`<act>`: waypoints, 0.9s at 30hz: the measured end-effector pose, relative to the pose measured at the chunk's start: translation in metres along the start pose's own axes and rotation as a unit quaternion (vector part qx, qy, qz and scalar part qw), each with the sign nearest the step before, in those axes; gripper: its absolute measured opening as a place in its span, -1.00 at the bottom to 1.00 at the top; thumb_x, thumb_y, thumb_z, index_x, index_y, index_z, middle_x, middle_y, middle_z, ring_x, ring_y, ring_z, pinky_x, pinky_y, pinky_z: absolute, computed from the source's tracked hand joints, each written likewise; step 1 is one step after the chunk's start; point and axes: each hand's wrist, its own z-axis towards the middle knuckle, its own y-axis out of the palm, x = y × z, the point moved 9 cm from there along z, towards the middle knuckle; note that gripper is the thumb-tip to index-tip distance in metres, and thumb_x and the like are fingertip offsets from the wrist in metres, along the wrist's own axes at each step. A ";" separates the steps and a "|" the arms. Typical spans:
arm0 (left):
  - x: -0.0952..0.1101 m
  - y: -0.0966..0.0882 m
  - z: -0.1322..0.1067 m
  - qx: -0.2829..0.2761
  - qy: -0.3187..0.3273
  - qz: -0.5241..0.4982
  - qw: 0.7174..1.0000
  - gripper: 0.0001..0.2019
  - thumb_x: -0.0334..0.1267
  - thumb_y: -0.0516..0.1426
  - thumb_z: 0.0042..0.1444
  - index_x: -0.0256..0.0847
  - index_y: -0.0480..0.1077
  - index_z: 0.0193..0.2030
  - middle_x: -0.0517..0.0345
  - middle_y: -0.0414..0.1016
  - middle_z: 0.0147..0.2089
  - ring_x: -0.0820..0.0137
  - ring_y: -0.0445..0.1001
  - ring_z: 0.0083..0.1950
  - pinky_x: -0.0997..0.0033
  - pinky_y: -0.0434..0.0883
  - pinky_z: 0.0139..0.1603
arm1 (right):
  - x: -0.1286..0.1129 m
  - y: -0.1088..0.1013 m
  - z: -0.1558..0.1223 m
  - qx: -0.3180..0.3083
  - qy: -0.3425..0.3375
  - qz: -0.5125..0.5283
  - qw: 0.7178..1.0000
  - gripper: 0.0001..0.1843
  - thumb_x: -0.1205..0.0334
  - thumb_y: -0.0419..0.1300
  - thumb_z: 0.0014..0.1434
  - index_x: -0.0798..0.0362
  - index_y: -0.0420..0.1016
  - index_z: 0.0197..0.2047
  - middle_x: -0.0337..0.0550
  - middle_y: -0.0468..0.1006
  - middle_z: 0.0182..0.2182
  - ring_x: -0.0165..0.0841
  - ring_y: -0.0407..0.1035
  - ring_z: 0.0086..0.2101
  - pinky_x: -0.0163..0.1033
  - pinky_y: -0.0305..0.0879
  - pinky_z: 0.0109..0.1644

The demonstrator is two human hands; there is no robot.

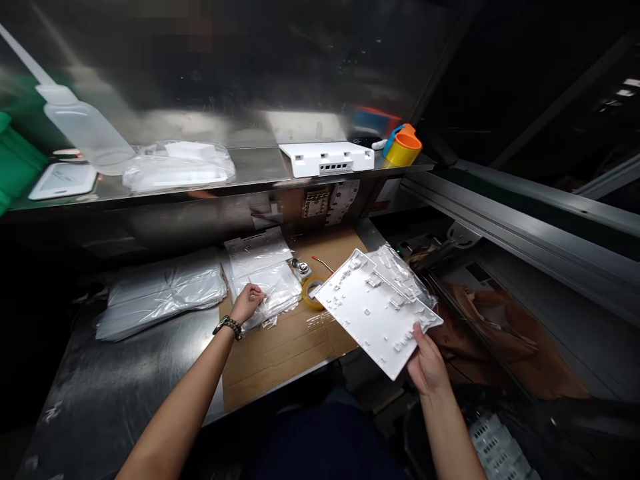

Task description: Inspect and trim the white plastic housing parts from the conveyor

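Note:
My right hand (427, 363) grips the near corner of a white plastic panel (375, 310) with moulded ribs, held tilted above the table's right edge. A clear plastic bag (403, 270) lies just behind the panel. My left hand (247, 301), a beaded bracelet at its wrist, rests with curled fingers on a stack of clear bags (273, 290) lying on a sheet of brown cardboard (285, 347). A roll of yellow tape (313, 293) sits between the bags and the panel.
A flat pile of clear bags (160, 293) lies at the left of the steel table (115, 387). The shelf above holds a squeeze bottle (85, 130), bagged white parts (177, 167), a white housing (327, 159) and an orange-yellow cup (404, 147). A conveyor rail (525, 220) runs along the right.

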 end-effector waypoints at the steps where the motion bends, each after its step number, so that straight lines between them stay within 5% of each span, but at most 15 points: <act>1: 0.000 0.000 0.000 0.007 0.004 -0.003 1.000 -0.74 -0.13 0.20 0.34 -0.27 0.45 0.03 0.07 0.55 -0.08 0.34 0.56 -0.17 0.23 0.57 -0.15 | 0.002 0.002 0.000 -0.003 0.001 -0.001 1.000 -0.38 -0.04 0.47 0.11 0.01 0.54 0.18 -0.05 0.66 0.08 -0.10 0.44 0.22 0.03 0.40 0.34; 6: 0.009 0.003 -0.007 0.034 0.052 0.040 0.997 -0.69 -0.12 0.21 0.32 -0.25 0.42 0.09 0.02 0.51 0.02 0.32 0.54 -0.13 0.21 0.56 -0.14 | 0.020 0.007 -0.003 -0.010 0.025 -0.003 1.000 -0.38 -0.03 0.50 0.07 0.03 0.56 0.15 -0.05 0.68 0.05 -0.08 0.52 0.14 0.04 0.45 0.29; 13: 0.035 0.021 -0.045 0.057 0.161 0.161 0.972 -0.62 -0.05 0.24 0.25 -0.22 0.42 0.10 -0.04 0.43 0.16 0.10 0.42 0.16 -0.08 0.41 0.16 | 0.033 0.005 -0.006 -0.004 0.038 -0.009 0.999 -0.40 -0.04 0.51 0.05 0.05 0.58 0.09 -0.05 0.70 0.00 -0.07 0.54 0.11 0.03 0.47 0.27; 17: 0.036 0.030 -0.060 0.054 0.187 0.201 0.960 -0.75 -0.11 0.21 0.30 -0.21 0.48 0.00 0.00 0.50 0.09 0.15 0.45 0.14 -0.08 0.40 0.20 | 0.034 0.001 -0.010 0.004 0.034 -0.004 0.999 -0.37 -0.02 0.52 0.04 0.03 0.57 0.13 -0.05 0.70 0.02 -0.05 0.51 0.14 0.05 0.46 0.28; 27: 0.042 0.000 -0.044 0.137 0.160 0.189 0.959 -0.75 -0.11 0.15 0.37 -0.22 0.46 0.04 0.02 0.53 0.00 0.25 0.53 0.00 0.09 0.52 0.02 | 0.043 -0.006 -0.019 0.016 0.049 -0.008 0.999 -0.42 -0.03 0.51 0.04 0.04 0.59 0.07 -0.05 0.68 0.06 -0.04 0.48 0.18 0.04 0.46 0.29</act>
